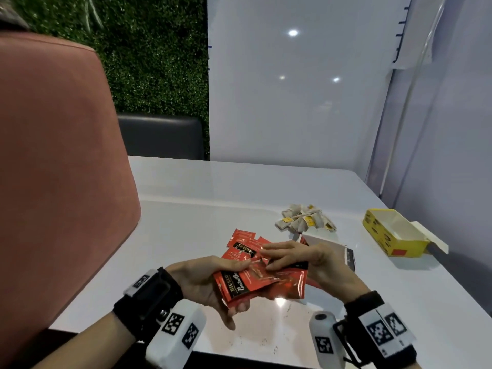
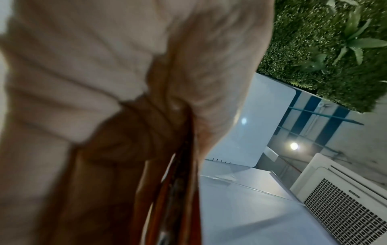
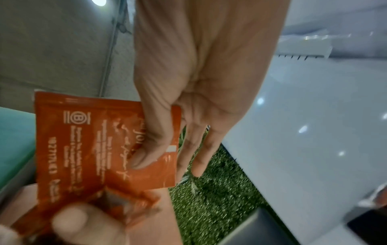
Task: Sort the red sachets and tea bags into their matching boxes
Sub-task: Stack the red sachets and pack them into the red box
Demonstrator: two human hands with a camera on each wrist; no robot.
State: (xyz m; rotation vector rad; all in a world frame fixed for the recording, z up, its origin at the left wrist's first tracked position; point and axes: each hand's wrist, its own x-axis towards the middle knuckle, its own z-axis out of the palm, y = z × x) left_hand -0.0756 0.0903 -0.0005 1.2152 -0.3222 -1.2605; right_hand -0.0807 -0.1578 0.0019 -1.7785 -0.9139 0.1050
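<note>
Both hands are raised just above the white surface, palms turned toward each other. The left hand curls its fingers around a stack of red sachets. The right hand pinches one sachet at the stack's top, thumb pressed on its face, other fingers extended. More red sachets lie just behind; tea bags and a yellow box sit farther right.

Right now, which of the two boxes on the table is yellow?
The yellow box at the far right, lying open. The other box, white and dark, sits nearer, partly behind the right hand.
</note>
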